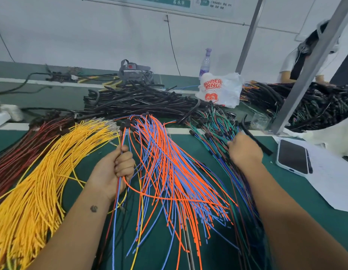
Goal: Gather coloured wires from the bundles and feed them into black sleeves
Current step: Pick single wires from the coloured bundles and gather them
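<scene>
Bundles of wires fan across the green table: dark red wires (pixel 19 152) at far left, yellow wires (pixel 42 182), orange and blue wires (pixel 169 172) in the middle, and green, blue and dark wires (pixel 214 133) at right. My left hand (pixel 114 170) grips a few gathered wires, red, blue, yellow and orange, in its fist. My right hand (pixel 244 151) reaches into the green and dark bundle, holding a black sleeve (pixel 256 140) that sticks out to the right; its fingertips are hidden among the wires. A heap of black sleeves (pixel 140 103) lies behind the bundles.
A phone (pixel 292 157) lies on white paper (pixel 328 178) at right. A white plastic bag (pixel 220 89) and a bottle (pixel 205 63) stand at the back. A metal post (pixel 305 75) rises at right, with sleeved harnesses (pixel 305 102) and another person (pixel 297 61) behind it.
</scene>
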Action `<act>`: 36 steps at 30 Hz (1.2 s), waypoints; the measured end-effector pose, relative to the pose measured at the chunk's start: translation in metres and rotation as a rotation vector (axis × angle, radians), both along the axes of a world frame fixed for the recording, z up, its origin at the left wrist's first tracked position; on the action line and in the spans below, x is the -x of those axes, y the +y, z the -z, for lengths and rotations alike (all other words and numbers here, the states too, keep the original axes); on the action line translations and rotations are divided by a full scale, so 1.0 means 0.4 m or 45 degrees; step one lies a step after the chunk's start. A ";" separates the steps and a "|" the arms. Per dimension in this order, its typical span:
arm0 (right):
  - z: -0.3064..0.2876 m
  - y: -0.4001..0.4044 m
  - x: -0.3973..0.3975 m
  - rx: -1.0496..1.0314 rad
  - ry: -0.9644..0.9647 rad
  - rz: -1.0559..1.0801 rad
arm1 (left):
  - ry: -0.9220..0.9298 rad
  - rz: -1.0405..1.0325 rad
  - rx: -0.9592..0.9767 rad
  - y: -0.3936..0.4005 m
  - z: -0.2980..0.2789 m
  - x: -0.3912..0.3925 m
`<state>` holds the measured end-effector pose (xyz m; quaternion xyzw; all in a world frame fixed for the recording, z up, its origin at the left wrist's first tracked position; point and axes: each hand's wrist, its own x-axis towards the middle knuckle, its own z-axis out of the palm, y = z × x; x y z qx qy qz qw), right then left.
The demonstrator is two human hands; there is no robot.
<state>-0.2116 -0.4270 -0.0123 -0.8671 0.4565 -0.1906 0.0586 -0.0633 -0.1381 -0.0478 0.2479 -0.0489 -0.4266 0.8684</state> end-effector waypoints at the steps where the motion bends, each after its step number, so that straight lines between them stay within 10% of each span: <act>1: -0.009 -0.005 0.004 0.016 -0.090 -0.016 | -0.007 0.000 -0.003 0.000 0.000 0.000; 9: -0.107 0.032 0.018 -0.230 -1.096 -0.283 | -0.005 -0.005 0.001 0.004 0.004 0.002; 16: -0.149 0.064 0.015 -0.652 -1.129 -0.292 | -0.227 0.025 -0.310 -0.016 -0.026 0.020; 21: -0.199 0.151 -0.017 -0.906 -1.285 -0.393 | -0.789 0.055 -1.011 -0.025 -0.102 0.024; 31: -0.329 0.371 -0.089 -1.089 -1.513 -0.889 | -1.168 0.068 -1.281 0.102 -0.338 -0.092; 36: -0.300 0.452 -0.142 -1.513 -1.594 -0.986 | -0.667 -0.304 -0.678 0.072 -0.296 -0.036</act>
